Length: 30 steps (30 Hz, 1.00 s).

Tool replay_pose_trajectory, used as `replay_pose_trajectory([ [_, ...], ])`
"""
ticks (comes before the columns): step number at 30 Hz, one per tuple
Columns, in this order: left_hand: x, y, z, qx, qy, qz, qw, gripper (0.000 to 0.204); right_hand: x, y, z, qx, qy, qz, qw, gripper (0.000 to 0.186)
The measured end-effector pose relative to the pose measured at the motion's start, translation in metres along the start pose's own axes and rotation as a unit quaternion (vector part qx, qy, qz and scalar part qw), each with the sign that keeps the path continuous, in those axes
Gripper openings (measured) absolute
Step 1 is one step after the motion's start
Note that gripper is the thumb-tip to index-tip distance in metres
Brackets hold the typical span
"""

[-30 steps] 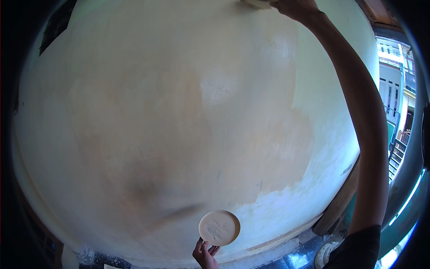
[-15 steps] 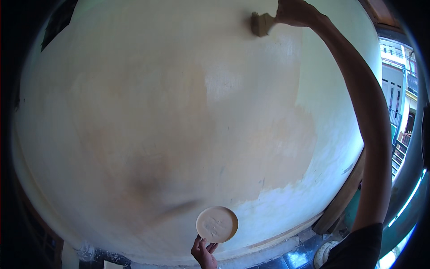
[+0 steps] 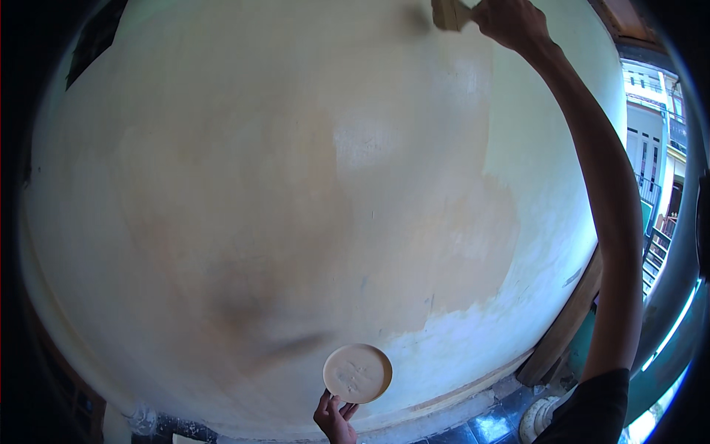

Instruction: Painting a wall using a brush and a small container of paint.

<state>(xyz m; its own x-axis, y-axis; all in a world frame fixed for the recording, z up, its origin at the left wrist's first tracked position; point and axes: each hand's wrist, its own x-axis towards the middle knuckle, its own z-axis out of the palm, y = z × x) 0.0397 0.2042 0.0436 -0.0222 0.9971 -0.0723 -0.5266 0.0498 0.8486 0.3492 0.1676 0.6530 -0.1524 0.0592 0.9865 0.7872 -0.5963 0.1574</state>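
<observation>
- Brush (image 3: 450, 15) gripped by its handle in the right hand (image 3: 512, 24), raised high before the beige-streaked wall (image 3: 296, 185); whether it touches is unclear.
- Round beige dish (image 3: 357, 374) pinched at its lower rim by the left hand (image 3: 335, 420), low down.

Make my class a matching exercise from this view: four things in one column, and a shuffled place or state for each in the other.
Things:
1. Brush
2. Round dish
3. Wooden beam
4. Sleeve

Places and states:
A. Brown, slanting near the wall's lower right
B. Held up high in the right hand
C. Dark, on the right arm
D. Held low in the left hand

Pairs: 1-B, 2-D, 3-A, 4-C
</observation>
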Motion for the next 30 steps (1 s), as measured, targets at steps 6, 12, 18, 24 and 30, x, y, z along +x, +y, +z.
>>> replay_pose_trajectory([
  [6, -0.014, 0.024, 0.002, -0.013, -0.021, 0.021, 0.999, 0.038, -0.021, -0.029, 0.003, -0.007, -0.242, -0.069, 0.968, 0.02],
  [12, -0.025, 0.045, 0.017, 0.004, -0.026, -0.006, 1.0, 0.035, 0.033, 0.015, -0.024, 0.033, -0.183, 0.017, 0.982, 0.019],
  [18, -0.03, 0.053, 0.007, -0.002, -0.038, 0.036, 0.999, 0.036, -0.005, -0.019, -0.029, 0.058, -0.243, -0.096, 0.963, 0.021],
  [24, -0.028, 0.056, 0.023, 0.011, -0.047, -0.001, 0.999, 0.036, 0.036, 0.011, -0.02, -0.024, -0.082, -0.017, 0.996, 0.016],
  [30, -0.018, 0.041, 0.012, -0.007, 0.021, -0.022, 0.999, 0.039, -0.029, -0.007, -0.027, 0.012, -0.264, -0.084, 0.961, 0.019],
])
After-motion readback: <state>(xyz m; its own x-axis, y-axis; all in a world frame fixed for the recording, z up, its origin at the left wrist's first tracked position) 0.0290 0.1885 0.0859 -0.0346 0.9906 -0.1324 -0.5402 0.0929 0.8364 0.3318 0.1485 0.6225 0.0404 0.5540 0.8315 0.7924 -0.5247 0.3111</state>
